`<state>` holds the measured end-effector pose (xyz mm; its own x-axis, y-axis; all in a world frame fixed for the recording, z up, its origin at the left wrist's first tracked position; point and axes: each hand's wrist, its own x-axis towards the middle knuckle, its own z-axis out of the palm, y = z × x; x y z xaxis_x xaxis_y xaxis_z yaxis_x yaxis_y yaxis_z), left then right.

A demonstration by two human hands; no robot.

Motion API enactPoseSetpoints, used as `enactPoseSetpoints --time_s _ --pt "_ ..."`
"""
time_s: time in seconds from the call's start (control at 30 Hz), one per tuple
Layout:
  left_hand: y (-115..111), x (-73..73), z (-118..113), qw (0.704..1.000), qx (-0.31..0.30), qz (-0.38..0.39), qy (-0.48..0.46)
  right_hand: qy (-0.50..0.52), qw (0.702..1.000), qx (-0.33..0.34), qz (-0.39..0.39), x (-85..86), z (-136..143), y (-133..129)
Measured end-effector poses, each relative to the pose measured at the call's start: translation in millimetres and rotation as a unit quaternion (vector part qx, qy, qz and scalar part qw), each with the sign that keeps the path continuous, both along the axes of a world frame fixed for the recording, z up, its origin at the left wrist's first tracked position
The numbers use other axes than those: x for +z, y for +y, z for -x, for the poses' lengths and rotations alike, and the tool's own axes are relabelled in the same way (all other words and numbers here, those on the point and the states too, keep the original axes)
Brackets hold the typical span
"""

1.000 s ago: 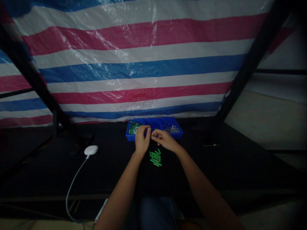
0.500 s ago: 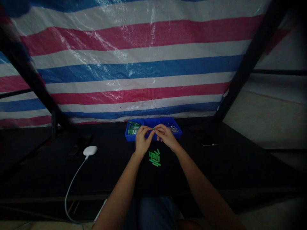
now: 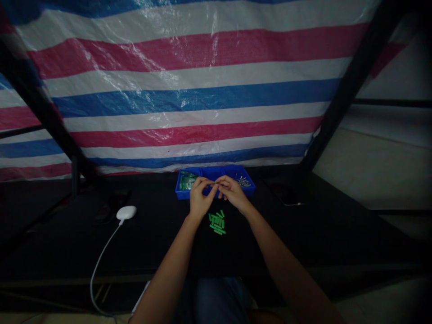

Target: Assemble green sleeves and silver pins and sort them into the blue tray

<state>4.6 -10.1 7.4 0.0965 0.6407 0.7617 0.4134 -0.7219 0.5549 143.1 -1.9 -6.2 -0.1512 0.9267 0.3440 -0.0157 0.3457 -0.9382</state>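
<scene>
My left hand point(image 3: 200, 198) and my right hand point(image 3: 233, 193) meet fingertip to fingertip over the front of a blue divided tray point(image 3: 183, 195). Between their pinched fingers is a small green piece point(image 3: 216, 182), mostly hidden, which both hands hold. Green pieces point(image 3: 187, 181) lie in the tray's left compartment, and thin silvery metal parts point(image 3: 243, 181) in the right one. On the black table point(image 3: 162, 243), just below my hands, sits a loose pile of several short green strips point(image 3: 217, 223).
A white rounded device point(image 3: 126, 212) with a white cable lies at the left. A dark phone-like object point(image 3: 290, 196) rests at the right. Striped plastic sheeting point(image 3: 202, 99) hangs behind the table between black frame posts point(image 3: 351, 85).
Both hands stay pinched together at nearly the same spot. The small green piece between the fingertips shows a little less. Otherwise the view has shifted only slightly.
</scene>
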Motion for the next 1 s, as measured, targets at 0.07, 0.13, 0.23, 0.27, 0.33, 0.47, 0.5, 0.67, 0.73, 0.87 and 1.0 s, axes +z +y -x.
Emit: enactPoseSetpoints --time_s 0.07,0.13,0.23,0.27,0.33,0.47,0.5,0.67,0.73,0.87,1.0 --pt "-0.3 0.4 0.2 1.0 0.0 -0.001 0.003 -0.002 1.0 -0.003 0.001 0.1 -0.1 0.0" --pt "-0.5 0.7 0.3 1.0 0.002 -0.003 0.003 -0.004 1.0 -0.007 0.002 0.6 0.0 -0.1" --pt "-0.5 1.1 0.4 1.0 0.004 -0.006 0.003 -0.007 1.0 -0.012 0.001 1.6 0.2 -0.8" --pt "-0.5 1.1 0.4 1.0 0.003 -0.006 0.003 -0.008 1.0 -0.013 0.001 2.0 0.3 -1.2" --pt "-0.5 1.2 0.5 1.0 0.001 -0.004 0.005 -0.008 1.0 -0.016 0.0 2.8 0.4 -1.7" --pt "0.1 0.5 1.1 1.0 0.003 0.002 0.012 -0.005 1.0 -0.024 0.003 3.3 0.7 -1.0" --pt "0.3 0.3 1.2 1.0 0.003 0.002 0.014 -0.004 1.0 -0.027 0.004 3.2 0.7 -0.4" --pt "0.9 -0.1 1.5 1.0 0.007 0.005 0.019 0.002 0.999 -0.042 0.006 3.7 -0.8 1.9" --pt "0.8 -0.2 1.3 1.0 0.006 0.009 0.021 0.003 0.999 -0.051 0.007 4.9 -1.9 1.5" --pt "1.2 -1.9 0.4 0.999 0.003 0.019 0.032 0.007 0.998 -0.064 0.017 8.2 -4.3 -1.0" --pt "2.3 -4.0 0.0 0.999 0.003 0.024 0.047 0.019 0.997 -0.072 0.017 10.5 -5.2 -3.0"
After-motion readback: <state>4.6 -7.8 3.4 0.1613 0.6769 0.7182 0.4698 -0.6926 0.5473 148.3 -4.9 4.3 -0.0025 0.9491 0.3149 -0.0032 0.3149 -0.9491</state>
